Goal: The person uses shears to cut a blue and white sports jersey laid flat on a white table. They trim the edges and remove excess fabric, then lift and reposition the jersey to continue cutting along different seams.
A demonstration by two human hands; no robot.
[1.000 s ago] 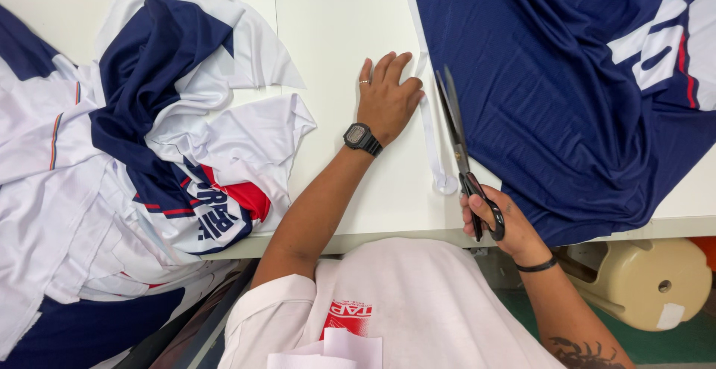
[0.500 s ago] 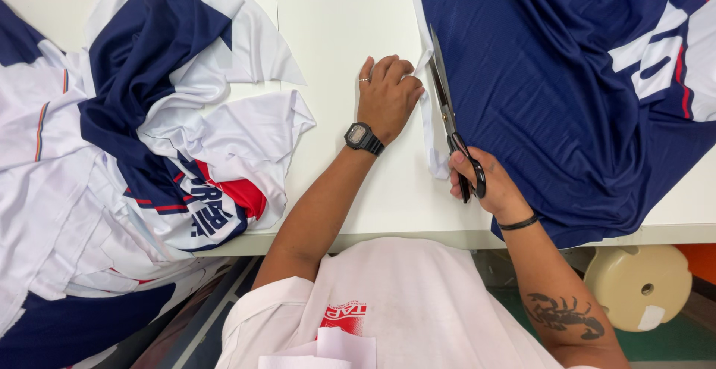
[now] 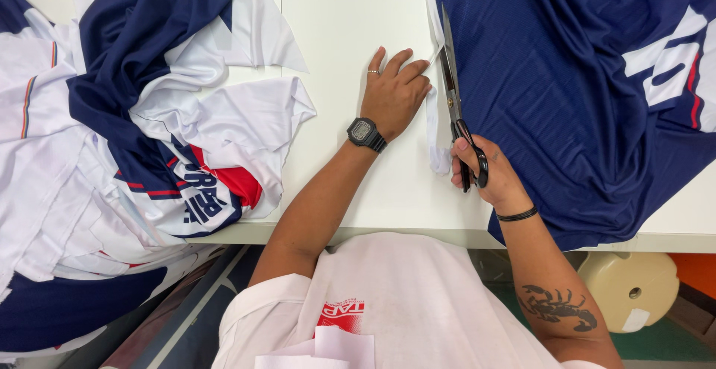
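Note:
My right hand (image 3: 488, 175) grips the black handles of long scissors (image 3: 452, 89), whose blades point away from me along the left edge of a navy blue fabric (image 3: 574, 93) spread on the white table (image 3: 350, 33). A narrow white strip (image 3: 435, 126) hangs off that edge beside the blades. My left hand (image 3: 394, 93), with a ring and a black wristwatch, rests on the table just left of the scissors, fingertips pinching the white strip near the blades.
A heap of white, navy and red jersey pieces (image 3: 127, 138) covers the table's left side and spills over its near edge. A cream round stool (image 3: 630, 291) stands below the table at the right.
The scissors and my right hand have moved forward along the navy fabric's edge. The white strip has grown longer. My left hand has stayed by the blades.

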